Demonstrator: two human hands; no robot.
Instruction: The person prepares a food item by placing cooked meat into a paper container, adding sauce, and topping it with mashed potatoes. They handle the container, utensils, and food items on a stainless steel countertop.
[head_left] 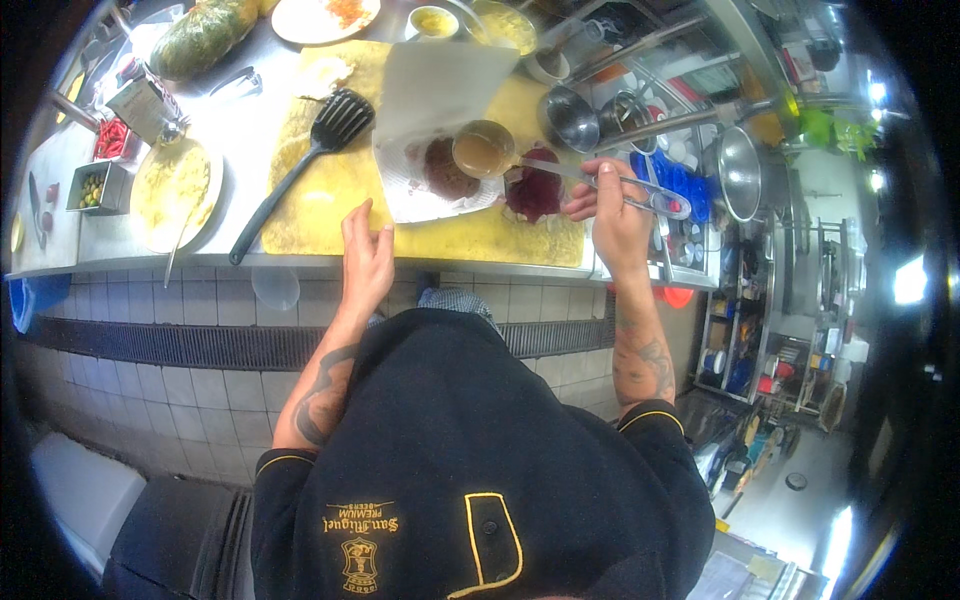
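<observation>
Your right hand (622,205) was closed around the handle of a ladle (557,168), with the fingers curled over it. Your left hand (367,253) was open and held nothing, with its fingers loosely extended at the front edge of the yellow cutting board (330,225); whether it touched the board could not be told. The ladle bowl, containing a tan sauce (482,152), was positioned above a sheet of white paper (432,85) and partly covered a dark brown round piece (447,177). To the right of that piece was a dark red piece (534,192), near your right fingertips. A black slotted spatula (274,205) was situated to the left of the paper, its head on the board and its handle extending over the desk (238,130). Farther left, a round plate (137,205) held pale yellow food and a utensil.
</observation>
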